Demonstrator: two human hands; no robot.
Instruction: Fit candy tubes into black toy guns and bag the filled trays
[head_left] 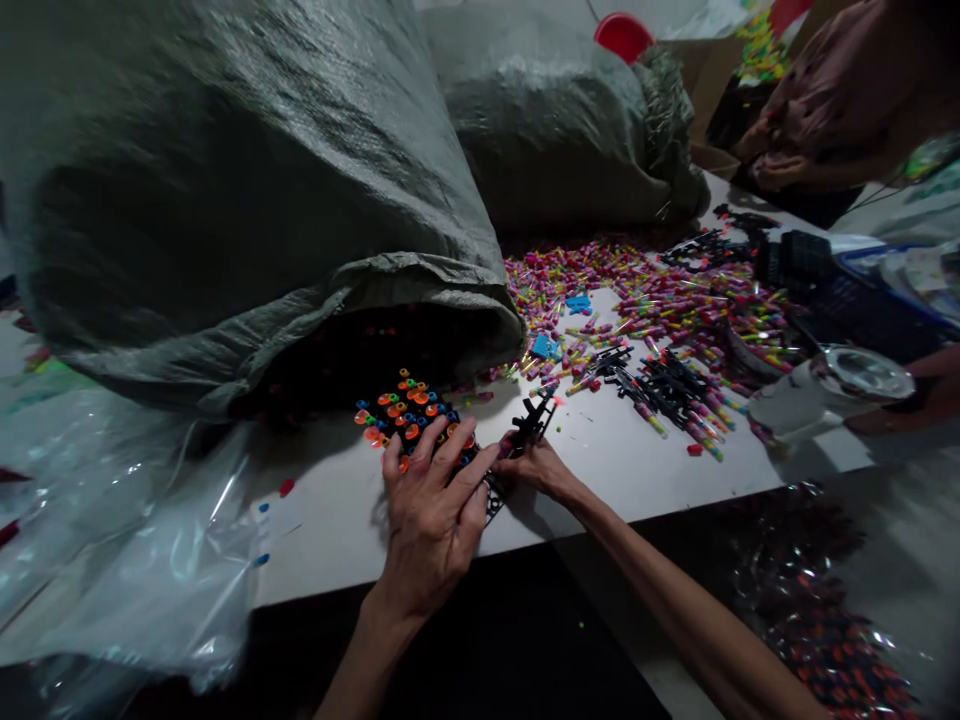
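Observation:
My left hand (435, 500) lies with its fingers spread over a cluster of small black pieces with orange and blue round tips (409, 412) on the white table. Close to its fingertips, my right hand (536, 468) has its fingers closed around a small black toy gun (531, 420) that points up and away. Part of a black latticed piece (495, 498) shows beneath the two hands. More black toy guns (667, 385) lie in a loose heap to the right, among small tubes with coloured ends (675, 310).
A big grey-green sack (300, 200) gapes over the table, with a second sack (555, 130) behind. Clear plastic bags (172, 540) lie at left. At right stand a clear jar (832, 390) and a blue container (877, 290). Another person (847, 100) is at upper right.

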